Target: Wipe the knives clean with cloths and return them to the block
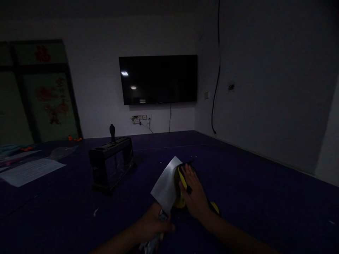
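Note:
My left hand (152, 222) is closed round the handle of a cleaver (165, 188). Its broad silver blade tilts up and away from me. My right hand (194, 195) lies flat, fingers stretched out, on a yellow and black object (181, 201) that rests on the dark purple surface (251, 190). The blade stands right against the left side of that object. What the yellow object is I cannot make out in the dim light.
A dark knife block (111, 164) with one black handle (112, 133) sticking up stands to the left. White paper sheets (29, 171) lie at far left. A black wall screen (159, 79) hangs behind. A cable (217, 81) runs down the right wall.

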The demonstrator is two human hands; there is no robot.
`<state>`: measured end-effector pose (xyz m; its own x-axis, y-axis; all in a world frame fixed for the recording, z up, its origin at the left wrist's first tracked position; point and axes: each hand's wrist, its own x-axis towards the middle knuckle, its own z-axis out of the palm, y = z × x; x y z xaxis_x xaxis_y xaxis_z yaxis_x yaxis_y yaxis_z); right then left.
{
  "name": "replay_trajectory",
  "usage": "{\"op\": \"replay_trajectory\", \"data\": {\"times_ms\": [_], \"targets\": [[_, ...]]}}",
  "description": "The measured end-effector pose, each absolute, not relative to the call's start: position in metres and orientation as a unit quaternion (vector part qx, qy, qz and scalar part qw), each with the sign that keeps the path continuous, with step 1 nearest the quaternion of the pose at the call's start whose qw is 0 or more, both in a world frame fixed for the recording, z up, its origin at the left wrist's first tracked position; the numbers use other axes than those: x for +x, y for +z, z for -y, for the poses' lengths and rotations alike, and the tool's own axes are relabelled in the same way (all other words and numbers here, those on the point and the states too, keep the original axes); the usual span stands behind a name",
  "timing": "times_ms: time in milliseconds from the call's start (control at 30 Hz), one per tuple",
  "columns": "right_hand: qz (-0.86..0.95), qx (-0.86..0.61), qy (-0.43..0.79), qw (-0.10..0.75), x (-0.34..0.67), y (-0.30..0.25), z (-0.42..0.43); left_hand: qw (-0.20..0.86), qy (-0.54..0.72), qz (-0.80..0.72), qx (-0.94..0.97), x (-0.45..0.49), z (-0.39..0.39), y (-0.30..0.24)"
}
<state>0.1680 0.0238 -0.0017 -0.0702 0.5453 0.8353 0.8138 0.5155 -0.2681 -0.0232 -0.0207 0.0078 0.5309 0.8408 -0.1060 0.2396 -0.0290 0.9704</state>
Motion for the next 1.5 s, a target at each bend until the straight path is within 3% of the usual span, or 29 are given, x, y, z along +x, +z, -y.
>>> {"op": "replay_trajectory", "data": {"times_ms": [233, 833, 1000, 1500], "targets": [[0.725, -0.475, -0.133, 0.481, 0.169, -0.003, -0.026, 0.579, 0.268, -0.421, 0.644, -0.022, 0.022, 0.011], [0.709, -0.424, -0.158, 0.542, 0.168, 0.017, -0.008, 0.438, 0.154, -0.397, 0.792, -0.022, 0.029, 0.029], [0.712, -0.427, -0.139, 0.54, 0.169, 0.014, -0.012, 0.491, 0.15, -0.408, 0.755, -0.021, 0.026, 0.02], [0.72, -0.449, 0.006, 0.529, 0.166, 0.006, -0.016, 0.645, 0.341, -0.379, 0.57, -0.02, 0.011, -0.004]]}}
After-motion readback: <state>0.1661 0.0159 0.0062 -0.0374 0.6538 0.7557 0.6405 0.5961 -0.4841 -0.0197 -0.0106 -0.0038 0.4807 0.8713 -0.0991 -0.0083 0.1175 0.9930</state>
